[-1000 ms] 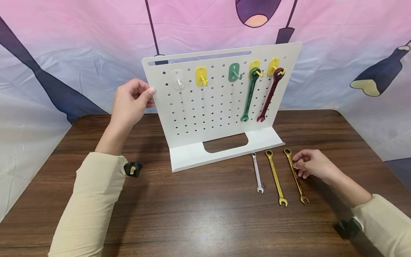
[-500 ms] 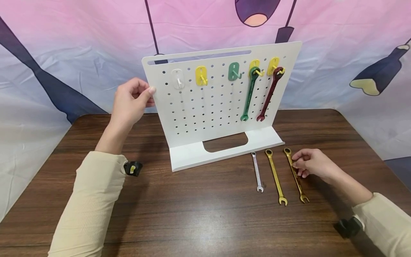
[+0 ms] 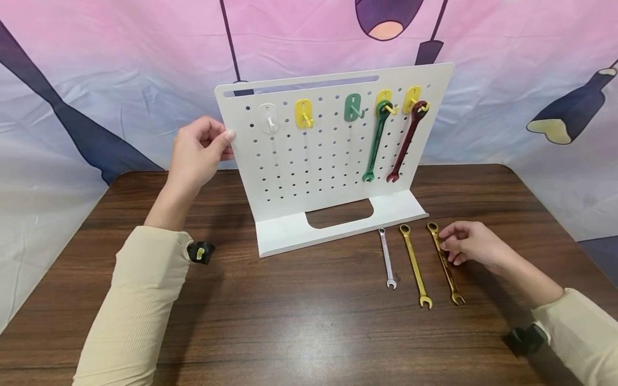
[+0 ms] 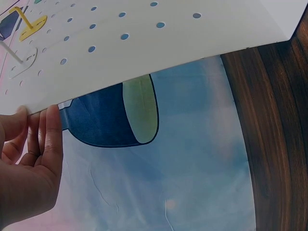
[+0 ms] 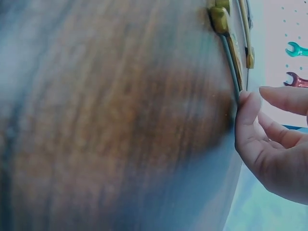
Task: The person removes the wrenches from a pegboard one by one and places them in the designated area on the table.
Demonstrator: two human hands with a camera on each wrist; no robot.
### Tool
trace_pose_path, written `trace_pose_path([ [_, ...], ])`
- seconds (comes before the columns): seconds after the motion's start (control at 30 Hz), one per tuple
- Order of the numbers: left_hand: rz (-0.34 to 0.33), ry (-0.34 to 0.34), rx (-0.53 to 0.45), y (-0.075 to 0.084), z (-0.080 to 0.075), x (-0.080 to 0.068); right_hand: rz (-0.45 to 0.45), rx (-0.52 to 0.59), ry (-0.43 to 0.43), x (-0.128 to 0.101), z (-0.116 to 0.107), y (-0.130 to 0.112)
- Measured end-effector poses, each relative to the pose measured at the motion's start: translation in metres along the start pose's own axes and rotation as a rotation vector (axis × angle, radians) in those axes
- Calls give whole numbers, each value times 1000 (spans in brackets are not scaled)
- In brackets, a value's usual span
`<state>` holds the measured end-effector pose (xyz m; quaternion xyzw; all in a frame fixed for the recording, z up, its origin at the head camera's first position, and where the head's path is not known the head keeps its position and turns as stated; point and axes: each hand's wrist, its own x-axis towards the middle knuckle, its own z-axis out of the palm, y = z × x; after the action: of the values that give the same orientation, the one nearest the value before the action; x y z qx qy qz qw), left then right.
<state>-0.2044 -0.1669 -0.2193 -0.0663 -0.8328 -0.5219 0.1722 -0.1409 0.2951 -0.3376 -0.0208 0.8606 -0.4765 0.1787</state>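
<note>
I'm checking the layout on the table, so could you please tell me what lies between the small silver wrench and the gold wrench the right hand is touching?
In the head view, another gold wrench lies between the silver wrench and the gold wrench touched by the right hand.

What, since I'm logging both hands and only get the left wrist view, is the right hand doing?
Observer: The right hand pinches the shank of the outer gold wrench, which lies flat on the table.
Operator: Is anything else lying near it?
Observer: Yes, a second gold wrench and a small silver wrench lie side by side to its left, in front of the pegboard.
</note>
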Motion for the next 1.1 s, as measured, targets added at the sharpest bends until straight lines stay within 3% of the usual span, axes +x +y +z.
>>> trace_pose_path([
  [0.67, -3, -5, 23, 0, 0, 0, -112, -69, -4, 3, -8, -21],
  [1.1, -9, -5, 28, -1, 0, 0, -153, -77, 26, 13, -10, -54],
])
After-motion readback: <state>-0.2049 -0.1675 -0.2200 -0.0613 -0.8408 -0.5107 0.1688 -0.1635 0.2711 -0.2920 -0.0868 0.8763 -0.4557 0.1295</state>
